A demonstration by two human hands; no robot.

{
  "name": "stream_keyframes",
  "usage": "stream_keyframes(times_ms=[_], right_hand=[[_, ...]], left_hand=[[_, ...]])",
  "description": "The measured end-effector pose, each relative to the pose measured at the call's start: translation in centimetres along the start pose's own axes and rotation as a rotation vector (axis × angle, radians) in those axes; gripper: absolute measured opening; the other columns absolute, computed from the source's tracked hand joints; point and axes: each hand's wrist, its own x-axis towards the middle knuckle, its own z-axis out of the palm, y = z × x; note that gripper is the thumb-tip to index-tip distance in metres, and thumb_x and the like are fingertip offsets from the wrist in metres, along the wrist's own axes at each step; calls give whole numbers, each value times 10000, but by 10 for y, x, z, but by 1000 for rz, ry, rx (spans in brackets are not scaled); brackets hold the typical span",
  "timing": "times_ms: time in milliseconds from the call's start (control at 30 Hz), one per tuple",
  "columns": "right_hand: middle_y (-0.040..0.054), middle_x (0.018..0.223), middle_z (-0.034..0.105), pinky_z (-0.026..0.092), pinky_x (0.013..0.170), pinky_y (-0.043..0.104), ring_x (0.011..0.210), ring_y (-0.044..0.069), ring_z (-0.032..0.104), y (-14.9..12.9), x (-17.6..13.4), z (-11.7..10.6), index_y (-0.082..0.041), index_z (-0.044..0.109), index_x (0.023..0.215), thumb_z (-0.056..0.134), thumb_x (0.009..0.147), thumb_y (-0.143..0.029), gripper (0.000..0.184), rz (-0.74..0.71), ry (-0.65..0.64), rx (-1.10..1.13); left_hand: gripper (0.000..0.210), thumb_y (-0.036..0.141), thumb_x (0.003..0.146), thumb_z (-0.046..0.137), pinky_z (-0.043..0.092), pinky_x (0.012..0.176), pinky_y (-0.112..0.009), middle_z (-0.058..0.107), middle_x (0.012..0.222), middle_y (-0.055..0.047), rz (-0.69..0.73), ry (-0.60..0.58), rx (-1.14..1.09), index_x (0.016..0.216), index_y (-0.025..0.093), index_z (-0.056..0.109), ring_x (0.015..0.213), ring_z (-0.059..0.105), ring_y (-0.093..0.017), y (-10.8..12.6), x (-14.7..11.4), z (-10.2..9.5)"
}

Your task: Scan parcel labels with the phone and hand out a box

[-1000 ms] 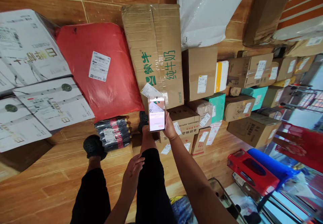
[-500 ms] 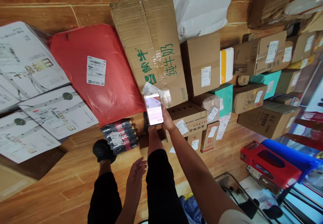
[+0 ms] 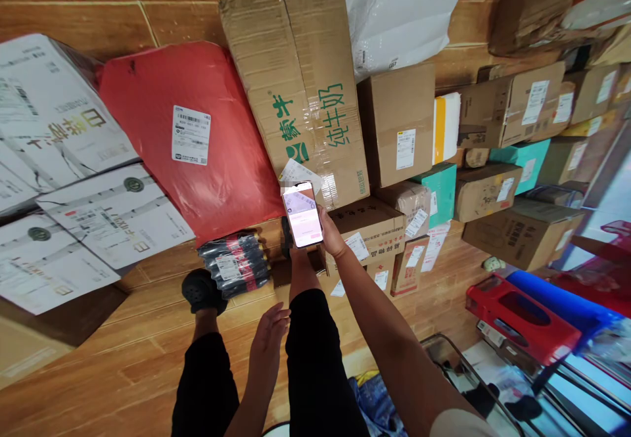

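My right hand [image 3: 332, 234] is closed around a smartphone [image 3: 303, 217], its lit screen facing up at me. The phone is over the lower end of a large brown carton with green lettering [image 3: 300, 62], where a white paper label [image 3: 300, 173] shows just past the phone's top edge. Lower down, my left hand [image 3: 269, 333] hangs beside my knee, fingers loosely extended and holding nothing. Left of the carton lies a puffy red parcel bag [image 3: 197, 167] with a white label. A black-wrapped bundle [image 3: 234, 265] rests on the floor near my left shoe.
White printed boxes [image 3: 113, 220] are stacked at the left. Several brown cartons [image 3: 397, 115] and teal boxes [image 3: 438, 190] stand in rows to the right. A white parcel bag [image 3: 399, 10] lies at the top. At the lower right are a red plastic object [image 3: 522, 319] and a blue roll [image 3: 562, 299].
The phone has tilted slightly in my right hand and come a little lower and to the right. My left hand stays almost where it was. The view has shifted slightly.
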Motion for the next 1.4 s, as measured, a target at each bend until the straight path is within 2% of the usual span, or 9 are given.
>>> stream_keyframes(times_ms=[167, 333, 500, 667, 833, 933, 1033, 1300, 1400], right_hand=[[47, 1277, 625, 370, 1071, 378, 1228, 232, 522, -33, -23, -12, -234, 599, 1203, 457, 845, -643, 562, 53, -56, -136], [48, 1166, 681, 478, 905, 350, 1067, 234, 611, -77, -30, -22, -227, 614, 1185, 482, 860, -597, 509, 175, -196, -284], [36, 1062, 704, 488, 802, 313, 983, 221, 623, -98, -22, -20, -221, 604, 1183, 500, 849, -600, 516, 236, -264, -436], [30, 1007, 710, 488, 750, 307, 915, 209, 639, -104, -17, -12, -226, 603, 1172, 475, 873, -581, 481, 254, -336, -474], [32, 1002, 713, 491, 770, 314, 985, 223, 623, -108, -11, -10, -233, 618, 1155, 474, 867, -595, 484, 263, -349, -540], [44, 1088, 698, 483, 804, 318, 1011, 224, 613, -104, -2, -14, -227, 601, 1196, 463, 871, -597, 512, 272, -354, -579], [56, 1121, 687, 485, 771, 318, 935, 212, 628, -95, 9, -23, -215, 576, 1230, 471, 874, -588, 526, 282, -361, -595], [37, 939, 694, 467, 639, 282, 737, 163, 610, -80, 27, -37, -212, 622, 1122, 468, 880, -575, 463, 281, -323, -586], [37, 959, 689, 469, 663, 285, 770, 167, 612, -79, 31, -37, -214, 618, 1125, 477, 880, -564, 450, 276, -331, -572]], left_hand=[[518, 527, 763, 599, 473, 855, -334, 666, 1077, -95, 20, -10, 49, 1161, 196, 572, 980, 628, -225, 8, 1, -6], [512, 529, 786, 570, 454, 906, -378, 651, 1083, -103, 18, -64, 53, 1171, 194, 534, 1001, 615, -235, 12, 2, -5], [507, 531, 806, 545, 441, 942, -434, 636, 1119, -121, 15, -85, 18, 1181, 191, 511, 1021, 609, -248, 3, 6, 6], [500, 543, 791, 558, 465, 930, -429, 651, 1113, -116, 22, -78, -21, 1155, 200, 542, 1023, 623, -257, 2, 8, 16], [501, 547, 806, 538, 452, 949, -439, 647, 1124, -113, 25, -98, -8, 1178, 211, 533, 1049, 613, -261, 6, 11, 16], [519, 563, 805, 528, 437, 963, -451, 632, 1138, -122, 12, -103, 3, 1176, 200, 522, 1055, 603, -263, 6, 13, 13], [521, 558, 817, 513, 421, 983, -456, 618, 1157, -123, -9, -118, 8, 1191, 196, 499, 1084, 585, -261, 5, 15, 8], [564, 561, 820, 497, 404, 994, -456, 583, 1186, -144, -48, -124, 8, 1224, 171, 447, 1069, 578, -254, 0, 22, 6], [550, 554, 824, 492, 401, 997, -457, 582, 1183, -141, -44, -133, 3, 1221, 175, 455, 1079, 573, -256, 2, 23, 10]])
